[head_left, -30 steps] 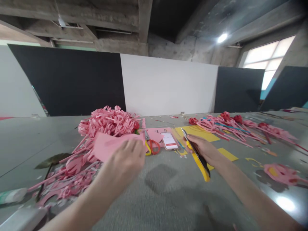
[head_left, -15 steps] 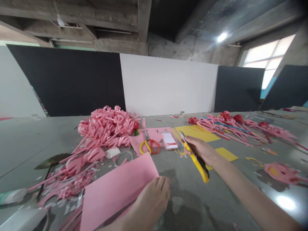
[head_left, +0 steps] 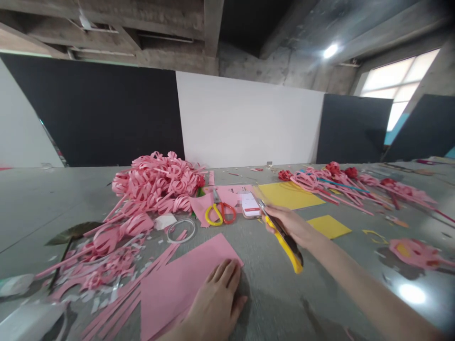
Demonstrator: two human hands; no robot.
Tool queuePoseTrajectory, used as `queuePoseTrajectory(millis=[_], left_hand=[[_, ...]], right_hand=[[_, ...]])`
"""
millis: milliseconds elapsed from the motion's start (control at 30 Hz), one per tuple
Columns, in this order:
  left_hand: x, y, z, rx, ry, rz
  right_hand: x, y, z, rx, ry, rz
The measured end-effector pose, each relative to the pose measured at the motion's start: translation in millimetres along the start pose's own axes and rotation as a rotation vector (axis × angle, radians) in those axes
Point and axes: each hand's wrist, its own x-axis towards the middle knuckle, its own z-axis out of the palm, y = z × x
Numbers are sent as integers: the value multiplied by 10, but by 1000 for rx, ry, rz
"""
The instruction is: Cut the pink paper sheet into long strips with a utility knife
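Note:
My left hand [head_left: 217, 296] lies flat on a pink paper sheet [head_left: 177, 284], its fingers spread near the sheet's right corner. Several cut pink strips [head_left: 119, 305] lie along the sheet's left side. In my right hand [head_left: 284, 222] is a yellow and black utility knife [head_left: 287, 246], raised above the table with its metal tip pointing up and left. Just behind that tip lies a phone [head_left: 250, 206] with a lit screen. Scissors with yellow and red handles [head_left: 220, 214] rest left of the phone, on pink paper.
A heap of pink paper flowers [head_left: 156, 182] stands at the back left, with a wire coil [head_left: 181, 230] nearer. Yellow sheets [head_left: 289, 195] and pink and red paper flowers [head_left: 341, 182] lie right. White and black boards [head_left: 249, 121] stand behind.
My left hand has gone from gripping the sheet's edge to lying flat on it. The sheet has moved down and right, exposing more strips. The knife has shifted slightly left.

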Motion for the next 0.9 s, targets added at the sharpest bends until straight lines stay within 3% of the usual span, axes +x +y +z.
queuePoseTrajectory(millis=[167,367,700,900], left_hand=[[-25,-94,-94,-125,-32,109],[-33,-187,-182,-185,-90,194],[-38,-174,-201,-118,-111,202],[-1,-240,-238,-110,-128,227]], right_hand=[[-29,55,59,-449,-39,-77],[-82,57,144,-1043,-217,-396],[-114,214,63,-1246,-256,-418],[-187,455,163,-1498,-301,-548]])
